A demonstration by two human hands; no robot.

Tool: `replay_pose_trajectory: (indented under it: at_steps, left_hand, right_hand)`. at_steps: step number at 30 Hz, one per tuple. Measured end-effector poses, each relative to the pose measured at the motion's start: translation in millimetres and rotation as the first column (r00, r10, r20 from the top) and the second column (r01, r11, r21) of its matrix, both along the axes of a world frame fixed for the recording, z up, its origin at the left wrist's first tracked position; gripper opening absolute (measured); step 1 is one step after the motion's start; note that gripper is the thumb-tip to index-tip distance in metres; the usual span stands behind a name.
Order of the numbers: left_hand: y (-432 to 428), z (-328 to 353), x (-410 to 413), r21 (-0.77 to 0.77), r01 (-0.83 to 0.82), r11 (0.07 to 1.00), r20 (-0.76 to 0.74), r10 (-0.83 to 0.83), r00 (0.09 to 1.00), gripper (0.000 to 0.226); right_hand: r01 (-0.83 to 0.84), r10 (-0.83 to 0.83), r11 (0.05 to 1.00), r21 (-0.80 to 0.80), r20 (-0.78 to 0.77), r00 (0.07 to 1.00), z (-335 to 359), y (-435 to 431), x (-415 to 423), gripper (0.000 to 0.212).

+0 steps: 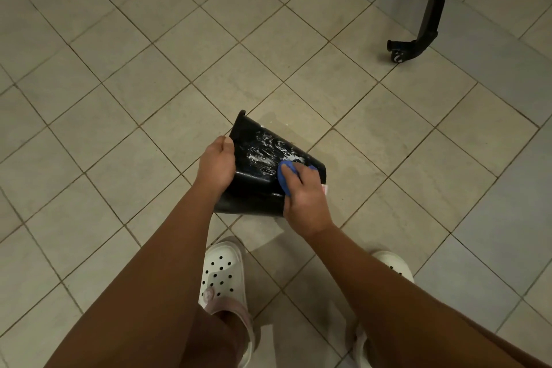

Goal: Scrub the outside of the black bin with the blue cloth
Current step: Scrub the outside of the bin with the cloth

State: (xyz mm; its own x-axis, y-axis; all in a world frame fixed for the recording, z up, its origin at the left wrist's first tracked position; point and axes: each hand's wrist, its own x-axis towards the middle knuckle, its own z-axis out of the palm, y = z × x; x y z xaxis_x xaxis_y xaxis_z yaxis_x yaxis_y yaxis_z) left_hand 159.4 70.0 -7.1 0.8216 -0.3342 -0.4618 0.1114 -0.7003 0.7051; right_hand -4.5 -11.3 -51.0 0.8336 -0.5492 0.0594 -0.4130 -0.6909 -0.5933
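- At the centre of the head view we see the black bin (254, 188) tipped on its side over the tiled floor (119, 69). One end points toward 11 o'clock and the other toward 4 o'clock. We cannot tell whether the bin touches the tiles.
- At 9 o'clock of the bin, the left hand (216, 163) grips its edge, with the fingers curled round the rim and closed firmly on the plastic.
- Toward 4 o'clock on the bin's upward-facing outer wall, the right hand (304, 197) holds the blue cloth (282, 176). The cloth is bunched under curled fingers and pressed against the bin's outside.
- We see the cloth only at 10 o'clock of the right hand, where a blue fold shows between the knuckles and the black wall. The hand hides the rest.
- We note that the bin lies between the two hands, the left at its rim and the right on top of its wall. The hands do not touch each other.
- White suds (268, 155) streak the wall from the cloth toward 11 o'clock.
- At 6 o'clock of the bin, we see two white clogs (222, 272) on the tiles, partly covered by the forearms.
- At 1 o'clock, well apart from the bin, a black stand leg (431, 9) ends in a caster (397, 56).
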Motion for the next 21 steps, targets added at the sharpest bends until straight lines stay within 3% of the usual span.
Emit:
replay_pose_trajectory:
  at_steps: [7,12,15,21]
  left_hand:
    - [-1,0,0,0.003,-0.011,1.0,-0.004,0.011,1.0,0.033]
    - [1,0,0,0.012,0.012,1.0,0.007,-0.012,1.0,0.031]
    - [2,-1,-1,0.003,0.011,1.0,0.002,-0.011,1.0,0.032]
    - [1,0,-1,0.001,-0.02,1.0,0.003,0.02,1.0,0.033]
  right_hand:
    - [0.248,-0.228,0.964,0.092,-0.189,0.955,2,-17,2,0.05]
    - [0.052,-0.052,0.999,0.004,-0.023,0.998,4,16,-1,0.048]
    - [-0.024,0.026,0.999,0.04,-0.056,0.998,6,0,12,0.052]
    - [0.174,-0.163,0.982,0.08,-0.131,0.978,0,-6,10,0.051]
